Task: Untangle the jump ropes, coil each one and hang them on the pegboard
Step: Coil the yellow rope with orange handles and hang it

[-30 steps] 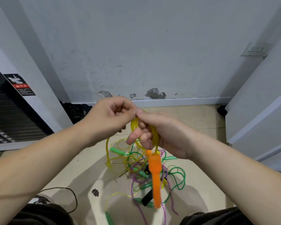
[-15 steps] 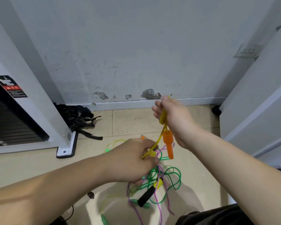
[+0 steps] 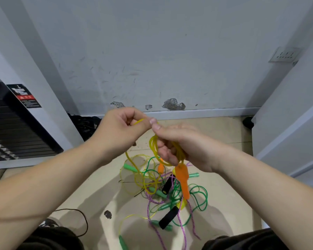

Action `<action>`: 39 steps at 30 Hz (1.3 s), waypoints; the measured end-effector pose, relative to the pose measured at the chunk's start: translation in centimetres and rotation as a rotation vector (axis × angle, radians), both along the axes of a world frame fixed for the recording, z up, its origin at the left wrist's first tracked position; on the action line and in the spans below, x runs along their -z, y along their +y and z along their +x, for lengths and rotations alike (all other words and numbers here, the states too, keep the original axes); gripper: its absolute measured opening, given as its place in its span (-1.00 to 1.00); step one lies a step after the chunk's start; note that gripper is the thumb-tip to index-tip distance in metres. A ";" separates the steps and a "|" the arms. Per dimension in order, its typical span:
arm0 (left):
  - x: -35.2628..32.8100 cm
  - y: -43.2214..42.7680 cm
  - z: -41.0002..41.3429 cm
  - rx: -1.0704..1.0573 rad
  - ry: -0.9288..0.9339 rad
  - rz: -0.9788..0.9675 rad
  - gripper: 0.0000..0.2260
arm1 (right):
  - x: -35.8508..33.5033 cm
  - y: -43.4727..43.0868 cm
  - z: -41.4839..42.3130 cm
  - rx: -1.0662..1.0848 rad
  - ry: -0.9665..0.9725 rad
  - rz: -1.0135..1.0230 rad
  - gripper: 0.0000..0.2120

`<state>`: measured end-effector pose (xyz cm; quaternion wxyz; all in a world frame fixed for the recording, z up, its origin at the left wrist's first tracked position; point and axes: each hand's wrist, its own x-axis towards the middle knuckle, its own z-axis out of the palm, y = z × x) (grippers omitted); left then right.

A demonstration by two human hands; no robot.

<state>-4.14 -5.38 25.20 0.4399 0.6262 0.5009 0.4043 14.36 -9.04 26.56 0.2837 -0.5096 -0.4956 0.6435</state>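
The right hand (image 3: pixel 184 147) curls its fingers through several loops of the yellow rope (image 3: pixel 153 145), and the orange handle (image 3: pixel 183 179) hangs just below its fingertips. The left hand (image 3: pixel 123 130) was down at the pile drawing slack half a second ago. It is back up against the right thumb, pinching the strand between thumb and forefinger. That looks like one more turn going onto the coil. Below the left fingers the strand drops into the tangle (image 3: pixel 163 192) on the floor (image 3: pixel 224 177), so it is likely not yet free. Beyond the fingers stands the scuffed wall (image 3: pixel 152 60); no pegboard shows.
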 end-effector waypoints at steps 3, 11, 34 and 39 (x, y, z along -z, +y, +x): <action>1.3 -0.6 0.4 0.106 0.059 -0.010 -0.74 | 0.0 -0.3 -0.2 0.061 0.127 -0.068 -0.65; 4.0 -2.1 2.0 0.214 0.074 -0.307 -0.75 | -0.4 0.6 0.6 0.335 0.616 -0.174 -0.61; -1.2 -0.4 0.1 0.101 0.008 0.016 -0.86 | -0.2 0.7 0.7 0.059 -0.207 0.165 -0.38; 0.8 -0.1 0.0 0.075 0.053 -0.008 -0.71 | -0.8 -0.3 0.2 0.063 0.139 0.047 -0.64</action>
